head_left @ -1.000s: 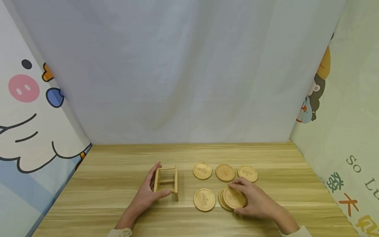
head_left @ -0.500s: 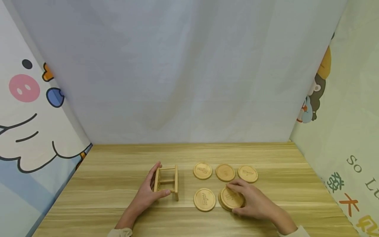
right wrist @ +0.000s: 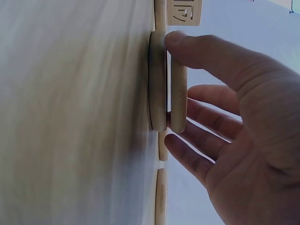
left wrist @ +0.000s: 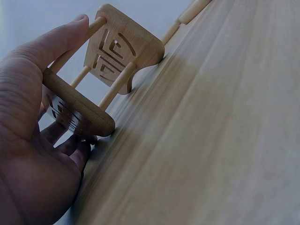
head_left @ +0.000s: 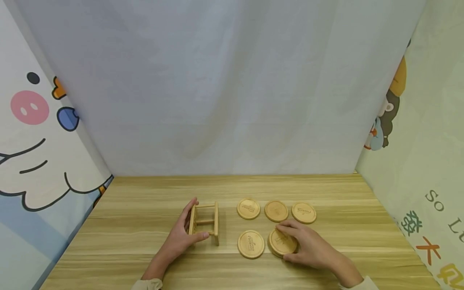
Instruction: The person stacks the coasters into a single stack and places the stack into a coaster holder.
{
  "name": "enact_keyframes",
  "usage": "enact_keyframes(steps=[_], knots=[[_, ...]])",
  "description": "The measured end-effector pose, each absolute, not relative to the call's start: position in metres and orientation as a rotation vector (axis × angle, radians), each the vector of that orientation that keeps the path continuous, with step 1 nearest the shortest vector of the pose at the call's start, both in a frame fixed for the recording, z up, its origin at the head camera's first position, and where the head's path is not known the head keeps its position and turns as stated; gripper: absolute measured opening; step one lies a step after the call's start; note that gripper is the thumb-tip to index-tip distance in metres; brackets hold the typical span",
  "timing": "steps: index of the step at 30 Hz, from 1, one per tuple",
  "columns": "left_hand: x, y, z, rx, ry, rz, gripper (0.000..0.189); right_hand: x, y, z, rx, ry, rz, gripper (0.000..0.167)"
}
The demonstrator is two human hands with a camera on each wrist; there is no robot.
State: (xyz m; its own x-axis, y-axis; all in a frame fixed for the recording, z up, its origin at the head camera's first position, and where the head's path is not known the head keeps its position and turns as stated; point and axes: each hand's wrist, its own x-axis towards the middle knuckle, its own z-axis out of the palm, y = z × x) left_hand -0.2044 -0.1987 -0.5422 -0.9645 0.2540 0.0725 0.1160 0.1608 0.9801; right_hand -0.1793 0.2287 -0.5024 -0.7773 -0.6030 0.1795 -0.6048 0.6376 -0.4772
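Observation:
My left hand (head_left: 181, 233) grips a small wooden coaster holder (head_left: 216, 223) by its left side, thumb along a front bar. In the left wrist view the holder's slotted end panel (left wrist: 115, 47) and round bars show, and its feet stand on the table. My right hand (head_left: 308, 243) holds a round wooden coaster (head_left: 282, 241) by its edge. The right wrist view shows this held coaster (right wrist: 178, 96) just over another coaster (right wrist: 158, 82), with a thin gap between them. To the left of that pair, a single coaster (head_left: 251, 244) lies flat.
Behind the pair, a row of three coasters lies on the wooden table (head_left: 163, 193): left (head_left: 248, 209), middle (head_left: 276, 211) and right (head_left: 303, 212). A pale curtain (head_left: 232, 100) hangs at the back, with printed cloths on both sides.
My right hand has shifted slightly left and lowered the held coaster, so it now lines up with the one beneath. The left hand and the holder have stayed in place.

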Motion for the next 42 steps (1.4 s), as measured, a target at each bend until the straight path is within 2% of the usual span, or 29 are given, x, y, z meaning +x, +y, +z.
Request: enact_keyframes(steps=[42], knots=[[-0.2028, -0.1982, -0.5396, 0.355, 2.296, 1.935, 0.112, -0.1769, 0.2303, -0.5049, 1.071, -2.842, 0.832, 0.082]])
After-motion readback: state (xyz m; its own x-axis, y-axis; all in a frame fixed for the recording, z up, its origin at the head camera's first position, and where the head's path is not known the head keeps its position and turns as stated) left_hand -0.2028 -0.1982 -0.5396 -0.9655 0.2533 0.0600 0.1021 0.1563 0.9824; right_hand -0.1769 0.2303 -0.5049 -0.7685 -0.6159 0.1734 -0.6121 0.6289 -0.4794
